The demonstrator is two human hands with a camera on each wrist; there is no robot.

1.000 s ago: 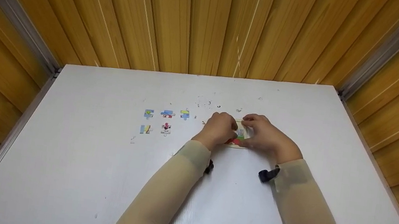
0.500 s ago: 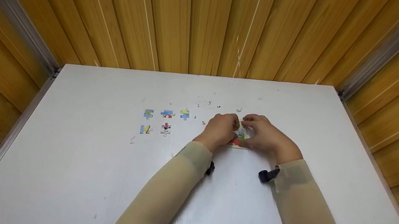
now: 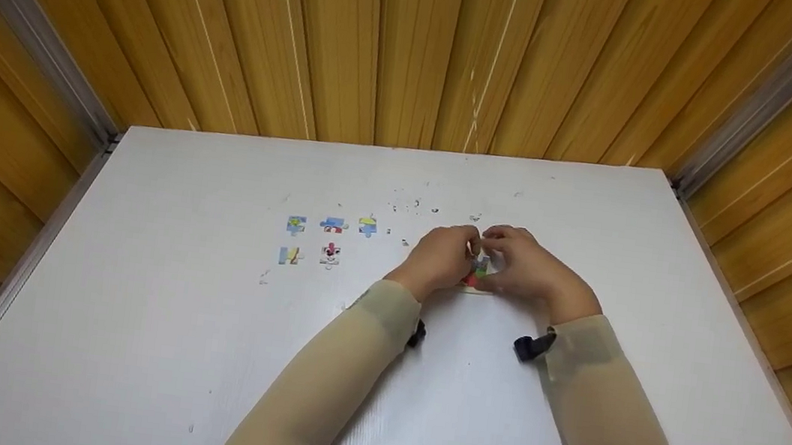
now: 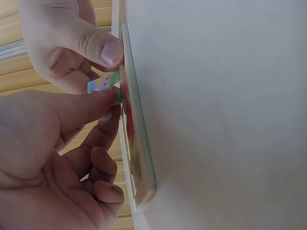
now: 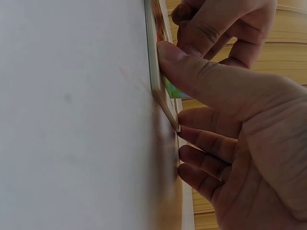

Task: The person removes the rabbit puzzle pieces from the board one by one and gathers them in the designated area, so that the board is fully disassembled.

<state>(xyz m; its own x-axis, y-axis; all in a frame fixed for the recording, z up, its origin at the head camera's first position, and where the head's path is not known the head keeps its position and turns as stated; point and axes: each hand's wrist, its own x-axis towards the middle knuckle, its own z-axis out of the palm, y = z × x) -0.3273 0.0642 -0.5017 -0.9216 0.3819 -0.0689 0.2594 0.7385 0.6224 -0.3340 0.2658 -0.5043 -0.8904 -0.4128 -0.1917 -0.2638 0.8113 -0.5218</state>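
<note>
My left hand (image 3: pixel 441 254) is over a small wooden jigsaw board (image 3: pixel 476 290), close to my right hand (image 3: pixel 530 269). Between the left thumb and a finger, a puzzle piece (image 4: pixel 99 84) in light blue, pink and green stands tilted up from the board. In the right wrist view, the right thumb presses at the near edge of the board (image 5: pixel 154 72). The other right fingers reach to its far side, so that the hand holds the board steady. Red and green picture parts show on the board between the hands; the rest is hidden under them.
Several loose jigsaw pieces lie to the left in two rows, among them a red-and-white one (image 3: pixel 330 254) and a blue-and-yellow one (image 3: pixel 367 226). Small dark marks (image 3: pixel 416 203) dot the white table (image 3: pixel 167 300) behind. Wooden panel walls (image 3: pixel 417 51) surround it.
My left hand has shifted slightly to the right, nearer the right hand, covering more of the board. The right hand and the loose pieces have stayed in place.
</note>
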